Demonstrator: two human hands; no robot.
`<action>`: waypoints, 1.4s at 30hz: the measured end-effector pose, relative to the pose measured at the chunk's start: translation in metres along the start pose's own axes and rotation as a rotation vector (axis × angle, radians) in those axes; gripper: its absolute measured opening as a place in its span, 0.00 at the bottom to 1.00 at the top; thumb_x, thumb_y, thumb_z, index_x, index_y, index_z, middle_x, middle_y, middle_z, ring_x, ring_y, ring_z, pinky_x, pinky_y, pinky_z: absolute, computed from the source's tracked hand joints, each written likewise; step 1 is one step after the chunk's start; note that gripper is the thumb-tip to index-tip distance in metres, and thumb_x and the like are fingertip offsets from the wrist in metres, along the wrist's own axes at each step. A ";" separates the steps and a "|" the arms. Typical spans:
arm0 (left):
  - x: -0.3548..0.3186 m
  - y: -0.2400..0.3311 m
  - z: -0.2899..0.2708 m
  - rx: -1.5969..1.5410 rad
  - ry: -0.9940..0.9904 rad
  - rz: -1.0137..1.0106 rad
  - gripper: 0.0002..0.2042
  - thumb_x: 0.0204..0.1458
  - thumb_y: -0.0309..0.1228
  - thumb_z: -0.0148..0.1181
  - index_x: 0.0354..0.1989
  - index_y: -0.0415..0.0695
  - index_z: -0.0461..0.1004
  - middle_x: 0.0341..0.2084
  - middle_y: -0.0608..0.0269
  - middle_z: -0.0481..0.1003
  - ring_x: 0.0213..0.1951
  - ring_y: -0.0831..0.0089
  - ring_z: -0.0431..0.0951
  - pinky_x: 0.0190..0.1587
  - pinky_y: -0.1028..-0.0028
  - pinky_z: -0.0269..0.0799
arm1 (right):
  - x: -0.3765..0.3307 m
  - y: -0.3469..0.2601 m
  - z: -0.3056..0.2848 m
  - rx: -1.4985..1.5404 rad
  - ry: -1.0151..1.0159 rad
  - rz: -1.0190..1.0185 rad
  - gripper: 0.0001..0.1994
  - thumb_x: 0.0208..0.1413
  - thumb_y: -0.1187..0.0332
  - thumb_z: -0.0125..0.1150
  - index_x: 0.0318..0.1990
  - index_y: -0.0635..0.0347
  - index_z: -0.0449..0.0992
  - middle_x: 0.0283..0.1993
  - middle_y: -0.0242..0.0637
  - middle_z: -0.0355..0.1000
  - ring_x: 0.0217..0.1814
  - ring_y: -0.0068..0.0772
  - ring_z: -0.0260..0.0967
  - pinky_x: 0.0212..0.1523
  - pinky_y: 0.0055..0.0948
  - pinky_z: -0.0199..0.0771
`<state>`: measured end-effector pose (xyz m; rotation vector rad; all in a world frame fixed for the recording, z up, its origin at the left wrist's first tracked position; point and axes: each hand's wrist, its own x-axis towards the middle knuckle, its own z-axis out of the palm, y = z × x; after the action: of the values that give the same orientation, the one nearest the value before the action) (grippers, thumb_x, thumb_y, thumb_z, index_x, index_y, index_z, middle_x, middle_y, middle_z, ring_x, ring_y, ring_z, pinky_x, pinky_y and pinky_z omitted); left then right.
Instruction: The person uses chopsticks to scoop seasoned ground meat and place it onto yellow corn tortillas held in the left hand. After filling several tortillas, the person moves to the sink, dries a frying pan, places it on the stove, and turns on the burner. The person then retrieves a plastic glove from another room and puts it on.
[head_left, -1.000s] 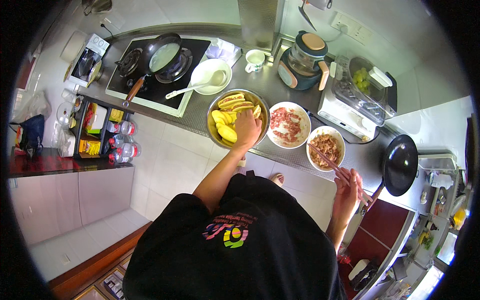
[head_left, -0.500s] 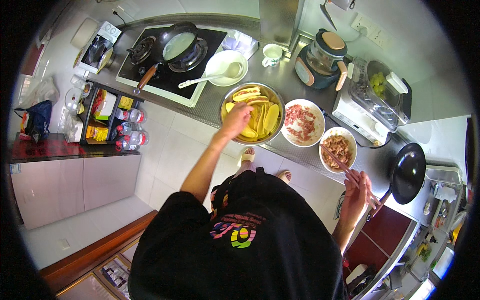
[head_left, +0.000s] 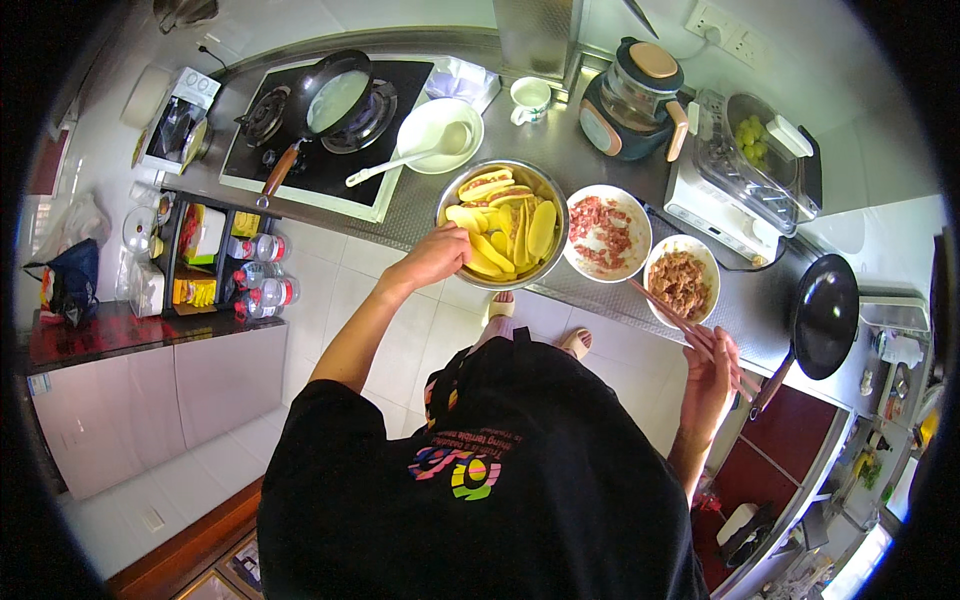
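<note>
A steel bowl (head_left: 447,200) holds yellow slices (head_left: 541,230), some paired around reddish filling. At its left near rim is my left hand (head_left: 435,256), with the fingers closed together; what they grip, if anything, is hidden. My right hand (head_left: 708,378) grips wooden chopsticks (head_left: 675,317), which slant up leftward. Their tips lie near the gap between two white bowls. One white bowl (head_left: 641,262) has pinkish-red chopped meat (head_left: 598,218) spread thin inside. Browner minced meat (head_left: 682,285) fills the smaller white bowl (head_left: 713,268) nearest my right hand.
A wok (head_left: 335,95) with pale liquid stands on the stove (head_left: 232,170), its handle toward me. Beside it, a ladle (head_left: 400,165) rests in a white bowl (head_left: 412,130). A mug (head_left: 529,100), a kettle (head_left: 630,105), a steamer (head_left: 745,190) and a black frying pan (head_left: 826,315) line the counter.
My left hand has moved from over the middle of the steel bowl to its left near rim. The chopstick tips have shifted left, from the brownish meat toward the gap between the white bowls.
</note>
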<state>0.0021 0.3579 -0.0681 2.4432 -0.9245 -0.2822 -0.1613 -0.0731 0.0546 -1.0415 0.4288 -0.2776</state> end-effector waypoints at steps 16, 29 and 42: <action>0.031 -0.020 0.001 0.073 -0.316 0.148 0.10 0.40 0.29 0.64 0.33 0.45 0.79 0.33 0.63 0.76 0.42 0.62 0.73 0.48 0.65 0.69 | -0.012 0.013 0.012 -0.010 0.041 0.001 0.12 0.65 0.71 0.49 0.51 0.68 0.70 0.47 0.49 0.73 0.48 0.41 0.76 0.43 0.30 0.81; 0.063 -0.039 0.011 -0.005 -0.507 0.093 0.07 0.41 0.28 0.60 0.26 0.38 0.73 0.26 0.51 0.73 0.30 0.54 0.73 0.34 0.61 0.68 | -0.015 0.013 -0.027 -0.029 0.233 -0.109 0.13 0.64 0.70 0.52 0.51 0.71 0.71 0.48 0.51 0.74 0.46 0.38 0.76 0.43 0.27 0.83; 0.043 0.042 -0.030 -1.644 0.116 -0.371 0.21 0.52 0.34 0.47 0.53 0.37 0.64 0.33 0.52 0.73 0.29 0.66 0.74 0.36 0.68 0.73 | 0.018 0.031 -0.095 -0.443 0.345 -0.200 0.16 0.64 0.68 0.55 0.54 0.69 0.73 0.49 0.43 0.75 0.47 0.31 0.76 0.46 0.26 0.79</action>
<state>0.0212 0.3143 -0.0216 1.0063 0.0222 -0.6639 -0.1898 -0.1388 -0.0179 -1.4807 0.7197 -0.5630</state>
